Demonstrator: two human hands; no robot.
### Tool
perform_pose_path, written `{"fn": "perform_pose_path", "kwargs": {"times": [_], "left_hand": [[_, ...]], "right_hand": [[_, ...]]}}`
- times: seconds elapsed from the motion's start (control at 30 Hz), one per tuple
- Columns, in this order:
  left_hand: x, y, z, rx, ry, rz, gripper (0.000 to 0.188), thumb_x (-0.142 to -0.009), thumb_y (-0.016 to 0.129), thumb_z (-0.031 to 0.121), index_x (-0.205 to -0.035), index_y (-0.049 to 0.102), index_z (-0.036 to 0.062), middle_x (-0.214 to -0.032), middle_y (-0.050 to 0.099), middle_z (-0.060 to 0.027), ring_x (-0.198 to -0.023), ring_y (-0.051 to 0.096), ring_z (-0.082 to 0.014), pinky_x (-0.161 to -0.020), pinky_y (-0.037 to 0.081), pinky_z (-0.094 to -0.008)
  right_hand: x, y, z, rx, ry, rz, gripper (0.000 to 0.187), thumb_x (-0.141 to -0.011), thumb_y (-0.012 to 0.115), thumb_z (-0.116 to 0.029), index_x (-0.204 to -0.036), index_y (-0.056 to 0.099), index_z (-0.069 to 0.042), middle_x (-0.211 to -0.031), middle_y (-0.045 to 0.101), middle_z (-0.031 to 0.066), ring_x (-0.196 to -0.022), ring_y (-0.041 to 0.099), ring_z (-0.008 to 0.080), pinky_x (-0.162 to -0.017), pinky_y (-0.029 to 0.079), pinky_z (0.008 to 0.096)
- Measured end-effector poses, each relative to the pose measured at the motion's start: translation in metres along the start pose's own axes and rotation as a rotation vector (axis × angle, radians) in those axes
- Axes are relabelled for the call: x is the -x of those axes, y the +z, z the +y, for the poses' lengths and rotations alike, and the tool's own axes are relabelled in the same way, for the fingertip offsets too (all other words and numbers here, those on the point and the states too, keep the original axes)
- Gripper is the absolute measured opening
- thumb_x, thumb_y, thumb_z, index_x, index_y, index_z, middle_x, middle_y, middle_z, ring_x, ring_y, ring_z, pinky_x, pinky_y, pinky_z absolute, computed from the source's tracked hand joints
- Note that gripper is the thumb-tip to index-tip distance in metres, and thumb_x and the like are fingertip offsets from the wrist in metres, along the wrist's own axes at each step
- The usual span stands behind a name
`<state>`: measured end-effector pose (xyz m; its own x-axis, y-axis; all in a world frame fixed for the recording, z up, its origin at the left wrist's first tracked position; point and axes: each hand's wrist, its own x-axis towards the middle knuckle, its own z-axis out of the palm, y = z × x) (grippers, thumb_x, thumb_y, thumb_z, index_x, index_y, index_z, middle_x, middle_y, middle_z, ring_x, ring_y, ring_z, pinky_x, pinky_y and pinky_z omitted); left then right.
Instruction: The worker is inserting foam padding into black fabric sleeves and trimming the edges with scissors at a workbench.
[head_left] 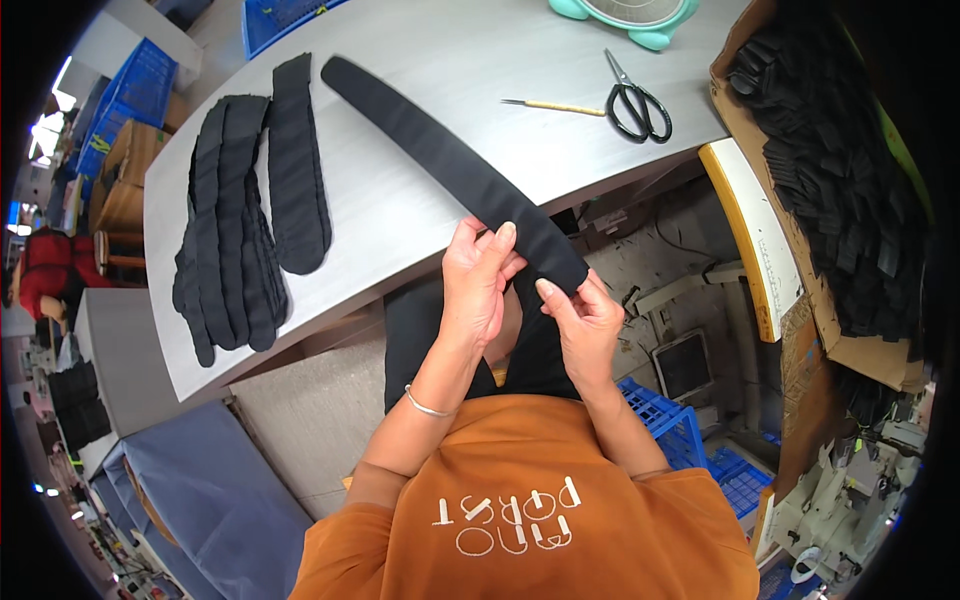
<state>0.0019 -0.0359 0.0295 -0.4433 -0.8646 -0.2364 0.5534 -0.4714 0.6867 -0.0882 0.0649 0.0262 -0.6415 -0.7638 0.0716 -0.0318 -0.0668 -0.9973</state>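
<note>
On the pale-grey table (390, 215) lie overlapping black fabric strips (225, 215), left; far right, black-handled steel scissors (622, 84), a yellow-handled pointed tool (562, 107), a mint-green-rimmed round object (632, 12).

One wide fisheye view looks down from head height, fairly near the hands (474, 278), facing out across the tabletop (385, 190).

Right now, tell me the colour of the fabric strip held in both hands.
The fabric strip is black, seen best in the head view.
</note>
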Motion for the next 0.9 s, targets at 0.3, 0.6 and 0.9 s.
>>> {"fn": "perform_pose_path", "kwargs": {"times": [0.3,0.6,0.9], "left_hand": [[0.001,-0.015,-0.006,0.046,0.038,0.032,0.023,-0.097,0.065,0.015,-0.116,0.059,0.0027,-0.101,0.067,-0.0045,-0.091,0.065,-0.0126,-0.087,0.054,-0.0312],[0.013,-0.033,-0.012,0.061,-0.134,0.021,0.025,-0.099,0.062,0.014,-0.120,0.056,0.0030,-0.108,0.067,-0.0068,-0.090,0.065,-0.0114,-0.082,0.055,-0.0293],[0.019,-0.033,-0.023,0.038,-0.097,-0.070,0.026,-0.100,0.060,0.016,-0.122,0.053,0.0033,-0.111,0.067,-0.0093,-0.090,0.066,-0.0133,-0.075,0.055,-0.0286]], "right_hand": [[0.001,0.001,0.003,-0.034,0.277,-0.225,0.015,-0.089,0.072,-0.006,-0.102,0.072,0.001,-0.093,0.066,0.0026,-0.067,0.062,0.0067,-0.060,0.049,0.0210],[0.007,-0.014,0.009,0.110,0.267,-0.231,0.016,-0.094,0.068,-0.012,-0.100,0.071,0.003,-0.089,0.072,0.0062,-0.063,0.062,0.0084,-0.060,0.049,0.0213],[0.012,-0.017,0.004,-0.298,0.609,-0.339,0.021,-0.097,0.063,-0.019,-0.105,0.071,-0.002,-0.093,0.072,0.0056,-0.062,0.062,0.0109,-0.060,0.049,0.0231]]}}
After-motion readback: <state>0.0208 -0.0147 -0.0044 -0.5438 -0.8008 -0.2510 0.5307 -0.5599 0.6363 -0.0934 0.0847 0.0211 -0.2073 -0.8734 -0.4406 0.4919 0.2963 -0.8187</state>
